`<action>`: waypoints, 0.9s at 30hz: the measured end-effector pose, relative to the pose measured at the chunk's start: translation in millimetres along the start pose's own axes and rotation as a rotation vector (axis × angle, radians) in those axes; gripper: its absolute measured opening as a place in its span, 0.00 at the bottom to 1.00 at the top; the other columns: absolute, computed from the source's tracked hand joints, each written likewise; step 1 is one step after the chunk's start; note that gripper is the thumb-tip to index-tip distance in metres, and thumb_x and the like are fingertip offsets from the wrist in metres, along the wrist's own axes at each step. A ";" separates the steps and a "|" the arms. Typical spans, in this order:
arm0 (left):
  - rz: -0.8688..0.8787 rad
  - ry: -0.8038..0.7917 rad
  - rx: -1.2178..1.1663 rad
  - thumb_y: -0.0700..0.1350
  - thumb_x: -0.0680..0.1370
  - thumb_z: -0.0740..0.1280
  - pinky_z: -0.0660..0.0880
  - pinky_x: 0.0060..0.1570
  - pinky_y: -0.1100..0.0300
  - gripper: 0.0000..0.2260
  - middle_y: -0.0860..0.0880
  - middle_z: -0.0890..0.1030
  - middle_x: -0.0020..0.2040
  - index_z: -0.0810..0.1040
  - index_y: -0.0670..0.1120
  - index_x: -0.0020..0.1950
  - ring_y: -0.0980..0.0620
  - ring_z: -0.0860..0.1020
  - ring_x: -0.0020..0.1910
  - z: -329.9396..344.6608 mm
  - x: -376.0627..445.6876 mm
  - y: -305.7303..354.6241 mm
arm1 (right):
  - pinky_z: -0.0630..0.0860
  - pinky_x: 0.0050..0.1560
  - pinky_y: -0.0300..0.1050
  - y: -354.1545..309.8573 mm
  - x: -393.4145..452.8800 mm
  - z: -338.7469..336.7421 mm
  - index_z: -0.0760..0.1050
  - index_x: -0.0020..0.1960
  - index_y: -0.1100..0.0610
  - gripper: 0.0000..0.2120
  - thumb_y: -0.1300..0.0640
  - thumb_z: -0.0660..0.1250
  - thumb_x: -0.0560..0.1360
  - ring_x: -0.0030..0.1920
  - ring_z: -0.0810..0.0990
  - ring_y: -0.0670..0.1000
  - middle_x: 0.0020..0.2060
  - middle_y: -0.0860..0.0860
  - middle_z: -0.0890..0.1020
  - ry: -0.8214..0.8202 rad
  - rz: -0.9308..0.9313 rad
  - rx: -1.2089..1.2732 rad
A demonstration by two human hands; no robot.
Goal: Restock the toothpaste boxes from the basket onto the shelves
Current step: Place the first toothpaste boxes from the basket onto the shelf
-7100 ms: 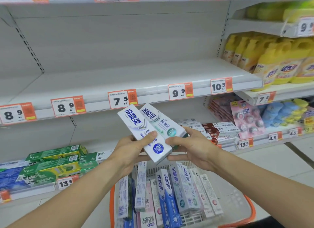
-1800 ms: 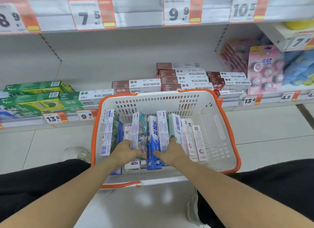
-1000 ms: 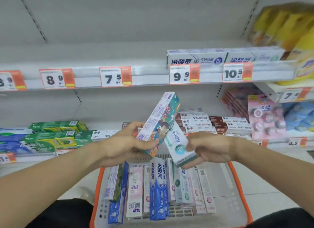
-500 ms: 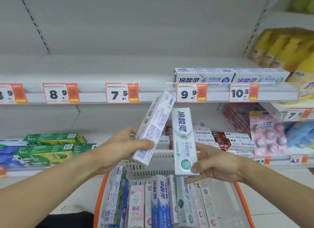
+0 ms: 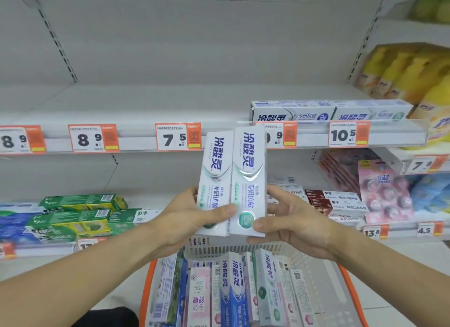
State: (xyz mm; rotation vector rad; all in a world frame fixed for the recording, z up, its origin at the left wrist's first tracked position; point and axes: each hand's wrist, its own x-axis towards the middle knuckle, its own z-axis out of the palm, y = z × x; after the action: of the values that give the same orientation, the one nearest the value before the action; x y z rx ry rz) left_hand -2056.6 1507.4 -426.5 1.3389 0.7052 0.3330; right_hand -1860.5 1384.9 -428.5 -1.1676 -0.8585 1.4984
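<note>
Two white-and-green toothpaste boxes stand upright side by side in front of the shelf edge. My left hand (image 5: 187, 219) grips the left box (image 5: 214, 171), thumb across its lower front. My right hand (image 5: 292, 219) holds the right box (image 5: 248, 171) by its lower end. Below them the white basket with orange rim (image 5: 350, 287) holds several more boxes (image 5: 233, 287) standing on end. Two matching boxes (image 5: 331, 111) lie flat on the middle shelf (image 5: 146, 102) above the 9.9 and 10.5 tags.
The middle shelf's left part is bare behind price tags (image 5: 177, 136). Green boxes (image 5: 80, 212) and dark red boxes (image 5: 333, 200) lie on the lower shelf. Yellow bottles (image 5: 409, 71) and pink packs (image 5: 384, 192) fill the right bay.
Both hands turned their boxes upright and brought them together, fronts facing me. The left box showed its back and leaned half a second ago. The view rose slightly.
</note>
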 end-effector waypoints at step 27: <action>0.099 0.042 0.156 0.51 0.60 0.82 0.82 0.51 0.44 0.40 0.44 0.85 0.57 0.70 0.46 0.68 0.42 0.84 0.54 1.3 17.4 30.1 | 0.82 0.54 0.51 -29.5 -36.1 -48.0 0.74 0.63 0.56 0.34 0.71 0.81 0.62 0.57 0.84 0.50 0.56 0.49 0.85 0.096 -0.066 -0.657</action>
State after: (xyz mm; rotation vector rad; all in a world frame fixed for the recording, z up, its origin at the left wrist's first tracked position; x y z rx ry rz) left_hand -2037.5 1523.7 -402.3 1.5218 0.7127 0.3930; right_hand -1805.3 1354.7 -405.7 -1.6458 -1.3631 1.1168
